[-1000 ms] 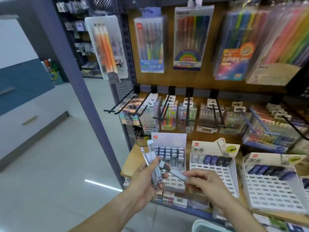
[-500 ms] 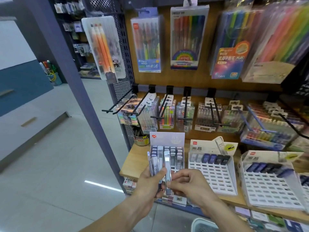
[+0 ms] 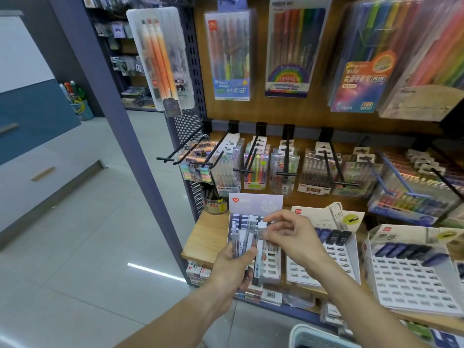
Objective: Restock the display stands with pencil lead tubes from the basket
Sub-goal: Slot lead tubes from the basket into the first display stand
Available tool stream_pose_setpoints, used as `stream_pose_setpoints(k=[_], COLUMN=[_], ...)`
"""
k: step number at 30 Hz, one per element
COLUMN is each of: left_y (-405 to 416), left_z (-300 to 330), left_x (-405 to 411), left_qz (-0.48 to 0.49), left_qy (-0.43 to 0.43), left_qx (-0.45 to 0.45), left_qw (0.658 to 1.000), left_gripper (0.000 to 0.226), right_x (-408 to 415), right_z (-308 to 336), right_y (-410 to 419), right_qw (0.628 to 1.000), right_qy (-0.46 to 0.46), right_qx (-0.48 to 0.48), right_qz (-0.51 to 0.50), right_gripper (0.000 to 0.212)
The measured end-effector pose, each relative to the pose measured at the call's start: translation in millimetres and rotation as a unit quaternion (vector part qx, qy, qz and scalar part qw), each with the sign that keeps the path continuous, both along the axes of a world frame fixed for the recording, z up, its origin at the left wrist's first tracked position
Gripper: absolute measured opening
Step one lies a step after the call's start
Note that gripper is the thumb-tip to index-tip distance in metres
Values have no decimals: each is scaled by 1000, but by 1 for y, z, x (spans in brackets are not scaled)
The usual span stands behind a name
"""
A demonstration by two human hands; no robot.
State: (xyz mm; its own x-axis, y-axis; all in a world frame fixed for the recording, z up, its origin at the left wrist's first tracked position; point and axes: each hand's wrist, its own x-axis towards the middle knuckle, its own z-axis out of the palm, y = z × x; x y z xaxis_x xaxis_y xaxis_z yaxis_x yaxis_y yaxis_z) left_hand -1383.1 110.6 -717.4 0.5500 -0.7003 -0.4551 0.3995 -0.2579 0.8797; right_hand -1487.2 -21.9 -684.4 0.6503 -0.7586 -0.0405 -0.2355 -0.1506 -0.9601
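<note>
My left hand (image 3: 232, 266) grips a bunch of slim clear pencil lead tubes (image 3: 242, 241), held upright in front of the leftmost display stand (image 3: 256, 203). My right hand (image 3: 292, 237) pinches the top of one lead tube (image 3: 259, 249) that stands upright beside the bunch, over the stand's slots. The leftmost stand has a pale purple header card and rows of dark-capped tubes. To its right stand a second display stand (image 3: 324, 257) and a third display stand (image 3: 414, 277), each with a few dark tubes in the top row and mostly open slots. The basket's (image 3: 316, 334) pale rim shows at the bottom edge.
The stands sit on a wooden shelf (image 3: 208, 239). Black pegboard hooks (image 3: 286, 156) with pen packs jut forward just above the stands. Large pen sets (image 3: 231, 54) hang higher up. A grey post (image 3: 120, 131) stands at the left, with tiled aisle floor (image 3: 88, 247) beyond.
My right hand has lifted one tube away from the bunch and raised it higher against the leftmost stand. The left hand stays put with the remaining tubes.
</note>
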Motion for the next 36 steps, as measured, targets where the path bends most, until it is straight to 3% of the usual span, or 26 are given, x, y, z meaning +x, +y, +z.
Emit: stream_pose_setpoints(k=[6,12,18,26,32,34,36], left_y=[-3,0,-2,-1,-1,0,1], left_z=[0,-9,-6,-3,-1,0,1], left_x=[8,24,23,18,16,15,16], left_qz=[31,58,53,17,-5,-10,-21], left_qy=[-23,21,101,62,60,58,57], left_qx=[6,60,77,77,78,77,73], left_qw=[999,996,990,995,995,995,995], left_gripper=[12,18,23,19,22,23,24], right_x=[14,12,4,15,24,23,23], right_z=[-8,-33,-61,-78,-73,-65,-48], right_y=[-7,-20,-20,-23,-24,-21,-12], right_qw=[997,951,930,885,883,917,976], right_qy=[-15,80,144,160,177,144,68], right_qx=[-75,-298,-337,-437,-434,-372,-203], right_qz=[-26,-13,15,5,-12,-33,-48], right_gripper=[21,17,19,20,21,17,17])
